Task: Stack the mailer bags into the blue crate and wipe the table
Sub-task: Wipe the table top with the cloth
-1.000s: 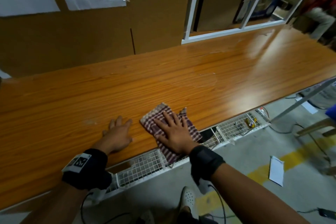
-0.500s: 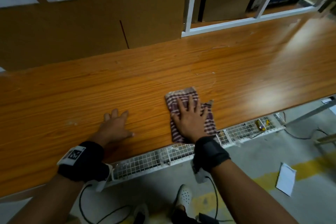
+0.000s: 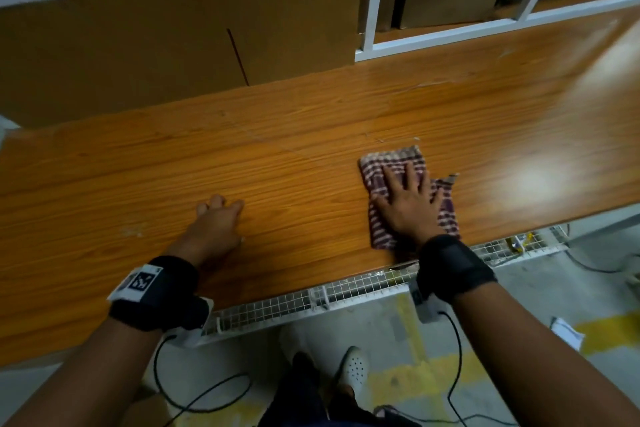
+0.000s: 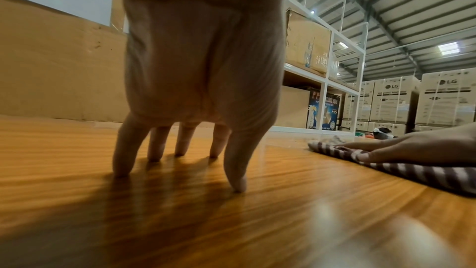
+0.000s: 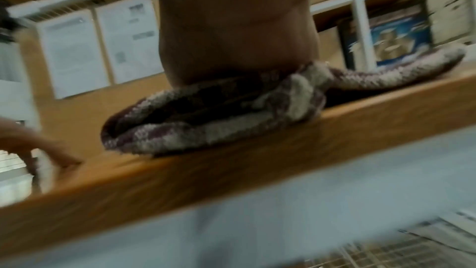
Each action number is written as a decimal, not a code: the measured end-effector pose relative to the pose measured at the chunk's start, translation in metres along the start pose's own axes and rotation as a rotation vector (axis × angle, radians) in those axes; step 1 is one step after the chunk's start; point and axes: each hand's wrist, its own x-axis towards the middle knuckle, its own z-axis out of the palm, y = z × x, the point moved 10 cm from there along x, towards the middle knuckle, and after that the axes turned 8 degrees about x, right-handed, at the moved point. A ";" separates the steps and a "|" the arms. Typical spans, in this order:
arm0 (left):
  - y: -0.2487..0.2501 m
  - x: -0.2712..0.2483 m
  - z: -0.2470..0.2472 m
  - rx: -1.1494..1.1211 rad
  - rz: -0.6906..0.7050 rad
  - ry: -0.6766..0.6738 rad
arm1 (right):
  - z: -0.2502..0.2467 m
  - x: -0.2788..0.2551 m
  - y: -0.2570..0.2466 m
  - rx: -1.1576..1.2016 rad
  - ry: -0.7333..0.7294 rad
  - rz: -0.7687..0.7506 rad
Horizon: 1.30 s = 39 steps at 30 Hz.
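A maroon-and-white checked cloth lies folded on the wooden table, close to its near edge. My right hand lies flat on the cloth, fingers spread straight, pressing it down. In the right wrist view the cloth bunches under the palm at the table's lip. My left hand rests on the bare wood to the left, propped on its fingertips and holding nothing. From the left wrist view the cloth and right hand sit off to the right. No mailer bags or blue crate are in view.
A large cardboard box stands along the table's back edge, with a white shelf frame to its right. A white wire tray runs under the front edge. Cables and a sheet of paper lie on the floor.
My right hand has slid the cloth to the right along the table and slightly away from the edge. The left hand has stayed planted on the wood.
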 end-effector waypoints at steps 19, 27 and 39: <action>-0.023 0.096 -0.057 -0.008 0.042 0.036 | 0.010 0.077 -0.084 -0.117 -0.107 -0.137; -0.042 0.131 -0.068 -0.037 0.056 0.030 | 0.025 0.095 -0.132 -0.045 0.012 0.050; -0.075 0.184 -0.093 -0.086 0.088 -0.127 | -0.009 0.146 -0.108 -0.035 0.069 -0.050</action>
